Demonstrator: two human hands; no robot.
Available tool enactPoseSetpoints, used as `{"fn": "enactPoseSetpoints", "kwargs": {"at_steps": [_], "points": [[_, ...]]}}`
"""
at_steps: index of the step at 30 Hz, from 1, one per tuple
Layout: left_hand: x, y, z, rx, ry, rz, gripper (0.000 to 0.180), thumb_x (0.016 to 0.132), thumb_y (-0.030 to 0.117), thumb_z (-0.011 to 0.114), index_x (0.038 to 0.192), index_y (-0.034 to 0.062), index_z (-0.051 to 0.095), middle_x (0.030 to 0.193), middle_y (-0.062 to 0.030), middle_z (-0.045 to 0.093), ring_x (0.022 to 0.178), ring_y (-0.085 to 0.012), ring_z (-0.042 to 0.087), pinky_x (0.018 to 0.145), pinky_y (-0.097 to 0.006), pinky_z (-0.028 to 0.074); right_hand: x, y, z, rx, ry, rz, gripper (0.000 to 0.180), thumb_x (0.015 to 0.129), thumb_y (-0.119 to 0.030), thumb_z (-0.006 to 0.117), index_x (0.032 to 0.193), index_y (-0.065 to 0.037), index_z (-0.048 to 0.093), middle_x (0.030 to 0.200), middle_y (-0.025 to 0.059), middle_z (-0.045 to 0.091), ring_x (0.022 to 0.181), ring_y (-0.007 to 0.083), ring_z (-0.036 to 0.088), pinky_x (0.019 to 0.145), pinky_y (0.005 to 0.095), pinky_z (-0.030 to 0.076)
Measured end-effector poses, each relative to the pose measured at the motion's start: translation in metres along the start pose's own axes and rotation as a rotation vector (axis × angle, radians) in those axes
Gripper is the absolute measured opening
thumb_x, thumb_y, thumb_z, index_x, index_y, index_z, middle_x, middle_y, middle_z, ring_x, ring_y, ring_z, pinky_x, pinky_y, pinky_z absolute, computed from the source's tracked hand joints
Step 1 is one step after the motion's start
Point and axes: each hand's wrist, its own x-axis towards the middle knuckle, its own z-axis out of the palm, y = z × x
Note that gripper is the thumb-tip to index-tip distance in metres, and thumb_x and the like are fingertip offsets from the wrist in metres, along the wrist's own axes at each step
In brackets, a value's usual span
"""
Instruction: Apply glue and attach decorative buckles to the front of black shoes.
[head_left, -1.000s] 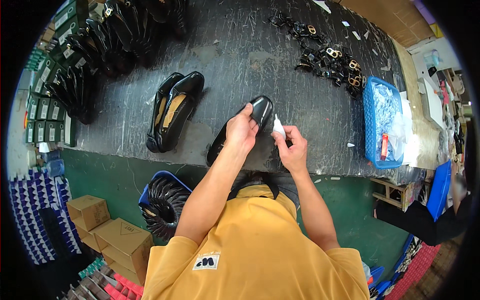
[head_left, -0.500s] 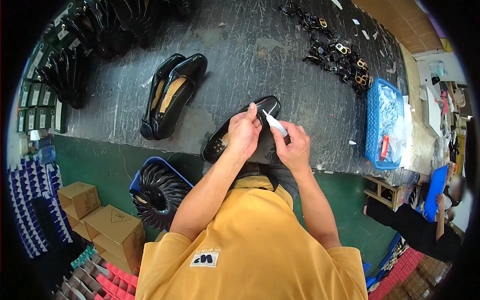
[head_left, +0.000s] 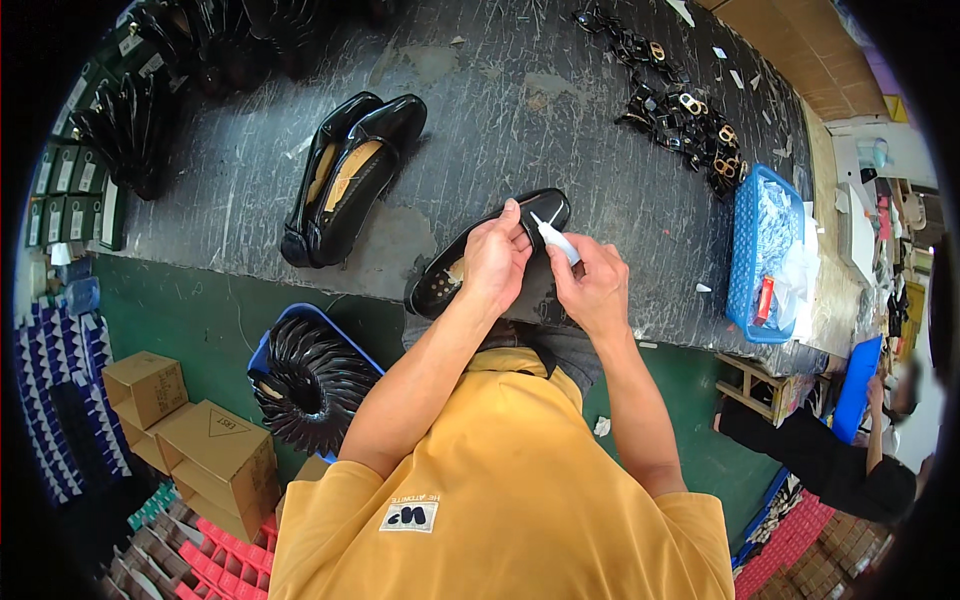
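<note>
A shiny black slip-on shoe (head_left: 555, 202) is at the table's near edge, its toe pointing away and to the right. My left hand (head_left: 497, 262) grips it across the middle, thumb up near the opening. In my right hand (head_left: 594, 288) is a small white squeeze bottle (head_left: 561, 244) with a thin nozzle, looking like glue. The nozzle tip is close above the shoe's toe; whether it touches I cannot tell. Left of them, a pair of black shoes (head_left: 372, 165) with tan insoles rests together. Black ornaments with gold buckles (head_left: 690, 104) lie heaped at the far right.
A blue basket (head_left: 742, 262) with plastic wrapping stands at the table's right end. Black shoe parts (head_left: 130, 140) and green boxes (head_left: 62, 170) fill the far left. Below the table are a blue bin (head_left: 262, 352) of black pieces and cardboard boxes (head_left: 218, 445). A person (head_left: 820, 455) is at the right.
The shoe, both hands and the bottle have shifted slightly to the right in view. The nozzle stays near the toe, and both grips are kept.
</note>
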Motion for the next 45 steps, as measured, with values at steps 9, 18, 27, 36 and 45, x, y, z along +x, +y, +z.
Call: {"fn": "enactPoseSetpoints", "kwargs": {"at_steps": [9,18,27,36,45], "points": [[0.002,-0.001,-0.001,0.005,0.013,0.002,0.030,0.106,0.024,0.057,0.108,-0.0050,0.062,0.108,-0.0142,0.070,0.096,-0.0203,0.069,0.088,-0.033,0.054,0.004,-0.006,-0.004,-0.055,-0.032,-0.021,0.013,0.086,-0.016,0.076,0.093,-0.005,0.072,0.069,0.0099,0.067,0.057,0.0282,0.057,0.060,0.0395,0.047],[0.003,-0.001,-0.001,0.013,0.031,0.009,0.029,0.106,0.023,0.057,0.108,-0.0054,0.061,0.108,-0.0156,0.070,0.097,-0.0218,0.069,0.089,-0.033,0.055,-0.010,-0.005,-0.011,-0.041,-0.033,-0.006,0.010,0.086,-0.013,0.074,0.090,-0.005,0.070,0.071,0.0100,0.067,0.059,0.0295,0.059,0.063,0.0406,0.047],[0.005,0.003,0.006,0.030,0.066,-0.018,0.029,0.108,0.021,0.053,0.113,-0.0069,0.058,0.116,-0.0184,0.068,0.104,-0.0248,0.069,0.093,-0.036,0.054,-0.028,0.020,0.003,0.298,0.048,0.243,0.013,0.093,-0.010,0.072,0.100,0.000,0.072,0.077,0.0044,0.068,0.064,0.0146,0.057,0.063,0.0306,0.048],[0.013,-0.001,-0.008,0.123,0.090,-0.027,0.027,0.103,0.025,0.063,0.109,-0.0015,0.065,0.108,-0.0122,0.071,0.092,-0.0177,0.065,0.079,-0.030,0.049,0.043,0.104,0.008,0.208,0.296,0.140,0.020,0.084,-0.008,0.077,0.102,-0.004,0.069,0.095,0.0082,0.068,0.094,0.0253,0.065,0.082,0.0367,0.051],[0.005,0.005,0.000,0.214,0.116,-0.013,0.041,0.105,0.027,0.060,0.124,-0.0095,0.056,0.126,-0.0221,0.065,0.118,-0.0309,0.064,0.103,-0.040,0.047,0.091,0.182,-0.051,-0.280,0.387,0.057,0.034,0.081,-0.003,0.069,0.115,-0.010,0.070,0.115,0.0083,0.063,0.110,0.0304,0.058,0.092,0.0419,0.050]]}}
